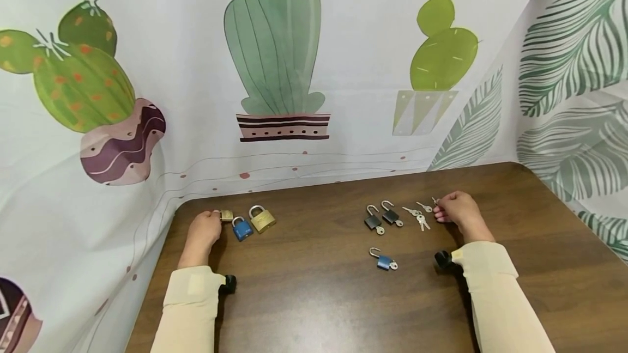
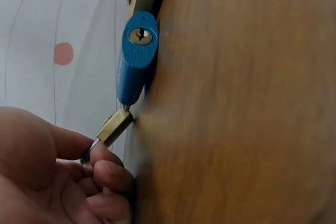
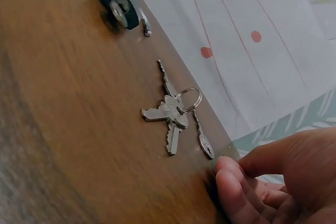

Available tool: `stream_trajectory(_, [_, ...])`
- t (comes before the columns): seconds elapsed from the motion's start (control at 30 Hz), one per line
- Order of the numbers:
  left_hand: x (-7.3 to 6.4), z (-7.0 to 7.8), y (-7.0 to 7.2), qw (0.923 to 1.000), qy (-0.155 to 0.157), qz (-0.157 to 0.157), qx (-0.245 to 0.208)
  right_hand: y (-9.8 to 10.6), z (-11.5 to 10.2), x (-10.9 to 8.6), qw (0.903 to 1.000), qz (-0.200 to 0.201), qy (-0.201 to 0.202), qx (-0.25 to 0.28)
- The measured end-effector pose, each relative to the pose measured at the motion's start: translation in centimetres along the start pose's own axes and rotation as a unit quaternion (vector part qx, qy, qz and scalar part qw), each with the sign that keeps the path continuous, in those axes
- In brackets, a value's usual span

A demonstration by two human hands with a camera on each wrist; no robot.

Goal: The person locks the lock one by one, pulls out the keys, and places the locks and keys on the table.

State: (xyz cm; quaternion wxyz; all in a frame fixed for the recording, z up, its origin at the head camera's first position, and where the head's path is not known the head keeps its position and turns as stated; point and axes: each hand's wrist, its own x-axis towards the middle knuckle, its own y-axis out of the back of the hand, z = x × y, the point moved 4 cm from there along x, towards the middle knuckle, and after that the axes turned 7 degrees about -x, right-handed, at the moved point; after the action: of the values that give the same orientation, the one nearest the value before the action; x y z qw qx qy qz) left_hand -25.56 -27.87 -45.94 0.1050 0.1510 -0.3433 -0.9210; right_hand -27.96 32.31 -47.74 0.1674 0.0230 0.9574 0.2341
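Note:
At the table's left side, my left hand [image 1: 203, 231] pinches a small brass padlock [image 2: 115, 127] by its shackle, between thumb and fingers. Right beside it is a blue padlock [image 2: 137, 59] with its keyhole showing. A larger brass padlock [image 1: 263, 220] lies past the blue one. Toward the back right, my right hand [image 1: 460, 211] pinches a small key [image 1: 434, 200], whose tip pokes out from the fingertips; the rest is hidden. Close to those fingers lies a loose key [image 3: 205, 142], and next to it a bunch of keys [image 3: 176, 111] on a ring.
Two black padlocks [image 1: 374, 224] with raised shackles and keys in them lie right of the middle. Nearer the front is a small blue padlock [image 1: 384, 262], unlocked, also with a key. Behind the wooden table [image 1: 304, 298] hangs a cactus-print cloth [image 1: 363, 70].

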Motion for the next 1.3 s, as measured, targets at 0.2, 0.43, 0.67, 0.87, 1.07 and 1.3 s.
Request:
stream_trajectory(0.2, [0.3, 0.3, 0.1, 0.9978, -0.019, -0.017, 0.062, -0.1, 0.0, 0.1, 0.9993, 0.03, 0.001, -0.023])
stream_trajectory(0.43, [0.4, 0.2, 0.3, 0.988, -0.038, -0.026, 0.147, -0.4, -0.7, -0.4, 0.9934, 0.065, 0.03, -0.089])
stream_trajectory(0.67, [0.5, 0.1, 0.5, 0.9816, -0.043, -0.039, 0.182, -0.7, -1.4, -1.2, 0.9761, 0.075, 0.055, -0.197])
stream_trajectory(0.87, [0.4, 0.1, 0.5, 0.9805, -0.028, -0.053, 0.187, -1.4, -1.8, -2.8, 0.9534, 0.092, 0.092, -0.272])
stream_trajectory(1.07, [0.1, 0.4, 0.7, 0.9816, -0.031, -0.052, 0.181, -3.0, -2.7, -4.6, 0.9369, 0.089, 0.154, -0.301])
stream_trajectory(1.3, [0.3, 0.5, 0.6, 0.9792, -0.032, -0.05, 0.194, -5.6, -4.4, -7.5, 0.9238, 0.05, 0.214, -0.314])
